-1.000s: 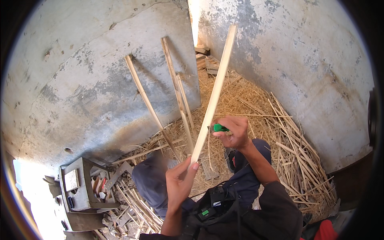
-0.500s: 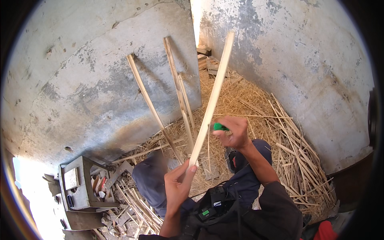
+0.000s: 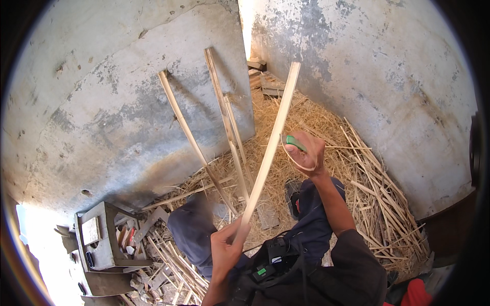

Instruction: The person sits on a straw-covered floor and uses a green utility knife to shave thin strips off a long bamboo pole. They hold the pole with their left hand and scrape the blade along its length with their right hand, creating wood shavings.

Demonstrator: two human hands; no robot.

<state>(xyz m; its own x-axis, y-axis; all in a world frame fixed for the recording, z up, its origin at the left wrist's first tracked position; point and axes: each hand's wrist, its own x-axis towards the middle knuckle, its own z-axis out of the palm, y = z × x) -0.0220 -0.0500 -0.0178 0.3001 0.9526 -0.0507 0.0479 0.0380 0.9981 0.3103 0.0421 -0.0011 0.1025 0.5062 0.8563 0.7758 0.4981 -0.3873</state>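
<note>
My left hand point(image 3: 226, 250) grips the lower end of a long pale cane strip point(image 3: 271, 143) that slants up and to the right, toward the gap between two walls. My right hand point(image 3: 305, 153) is closed on a green-handled tool point(image 3: 295, 142), pressed against the strip near its middle. A thin curled shaving point(image 3: 301, 164) hangs below that hand. My knees in dark blue trousers point(image 3: 194, 229) sit under the strip.
Three more cane strips point(image 3: 224, 117) lean on the left concrete wall point(image 3: 102, 102). Straw and split offcuts point(image 3: 377, 199) cover the ground by the right wall point(image 3: 388, 66). A small grey box-like stool point(image 3: 99, 239) with bits inside stands at lower left.
The strip's top has tilted slightly to the left and my right hand has shifted a little along it; a curl of shaving shows under the hand.
</note>
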